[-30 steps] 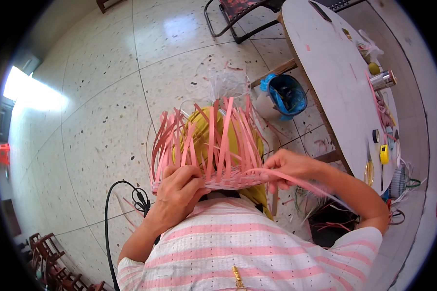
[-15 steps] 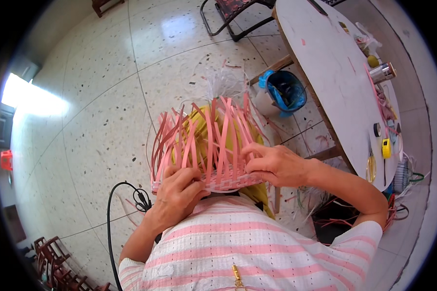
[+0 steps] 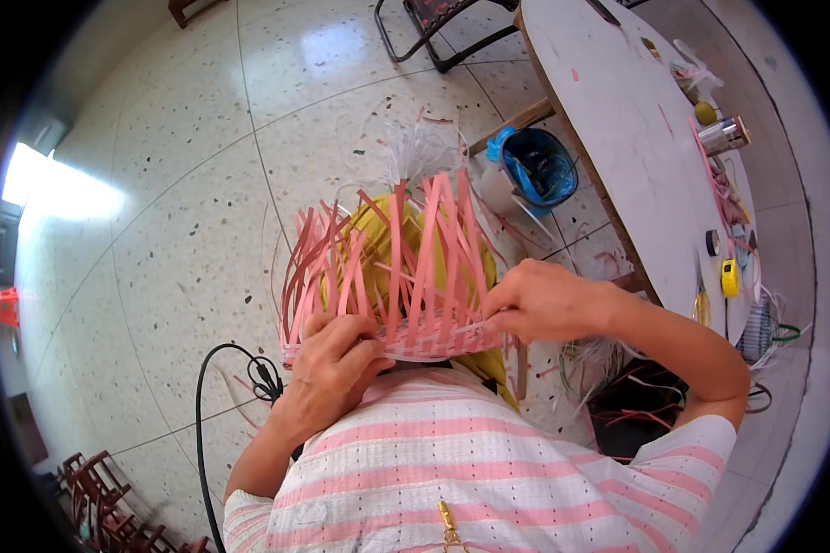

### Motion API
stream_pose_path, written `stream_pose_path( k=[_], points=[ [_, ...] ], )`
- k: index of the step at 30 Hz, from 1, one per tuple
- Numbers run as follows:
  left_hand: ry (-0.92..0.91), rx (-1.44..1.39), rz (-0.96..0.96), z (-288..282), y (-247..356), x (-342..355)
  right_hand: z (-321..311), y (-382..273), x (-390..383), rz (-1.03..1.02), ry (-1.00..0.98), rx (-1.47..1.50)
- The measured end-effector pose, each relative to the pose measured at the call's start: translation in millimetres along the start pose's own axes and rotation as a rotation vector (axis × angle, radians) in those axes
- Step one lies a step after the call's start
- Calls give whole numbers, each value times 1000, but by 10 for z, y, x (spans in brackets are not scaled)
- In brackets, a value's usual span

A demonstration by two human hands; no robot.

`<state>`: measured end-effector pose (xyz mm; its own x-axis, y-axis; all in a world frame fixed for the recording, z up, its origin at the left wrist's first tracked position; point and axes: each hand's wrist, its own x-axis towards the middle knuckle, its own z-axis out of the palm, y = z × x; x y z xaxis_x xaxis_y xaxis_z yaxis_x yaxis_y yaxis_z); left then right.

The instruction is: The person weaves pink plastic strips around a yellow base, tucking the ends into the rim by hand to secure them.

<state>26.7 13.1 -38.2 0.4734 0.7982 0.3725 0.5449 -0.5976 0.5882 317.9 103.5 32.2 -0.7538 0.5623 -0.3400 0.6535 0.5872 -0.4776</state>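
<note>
A woven pink and white basket base point(image 3: 433, 336), its many pink strips point(image 3: 424, 258) standing upright, rests at my lap in front of yellow material point(image 3: 373, 221). My left hand point(image 3: 332, 364) grips the lower left of the weave with bent fingers, thumb at the edge. My right hand point(image 3: 544, 300) pinches a thin white strip point(image 3: 470, 330) at the right of the weave; its far end trails under my forearm.
A white table point(image 3: 618, 157) on the right carries a yellow tape measure point(image 3: 730, 277), tape rolls and a metal cylinder point(image 3: 724, 135). Near it are a blue-lined bucket point(image 3: 516, 194) and dark bag point(image 3: 622, 415). A folding chair point(image 3: 420, 28), wooden stools point(image 3: 101, 488) and black cable point(image 3: 201, 415) surround me.
My right hand first moved inward to the weave, then slightly right and up, with a white strip now drawn along the basket. The long pink strip it held earlier is out of its fingers.
</note>
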Motion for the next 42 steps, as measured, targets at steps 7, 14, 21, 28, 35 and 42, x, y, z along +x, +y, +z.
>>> stream_pose_path(
  k=[7, 14, 21, 28, 35, 42],
  points=[
    [24, -2, 11, 1, -21, -4, 508, 700, -378, 508, -365, 1159],
    [3, 23, 28, -9, -15, 30, 1015, 898, -689, 431, -182, 1054],
    [1, 55, 5, 22, 7, 54, 774, 177, -499, 125, 409, 511],
    [14, 67, 7, 40, 1, 47, 961, -56, -249, -73, 556, 83],
    [54, 87, -10, 55, 3, 43, 1007, -89, -214, 11, 583, 231],
    [78, 104, -18, 70, -28, 26, 1058, -95, -169, 10, 657, 245]
  ],
)
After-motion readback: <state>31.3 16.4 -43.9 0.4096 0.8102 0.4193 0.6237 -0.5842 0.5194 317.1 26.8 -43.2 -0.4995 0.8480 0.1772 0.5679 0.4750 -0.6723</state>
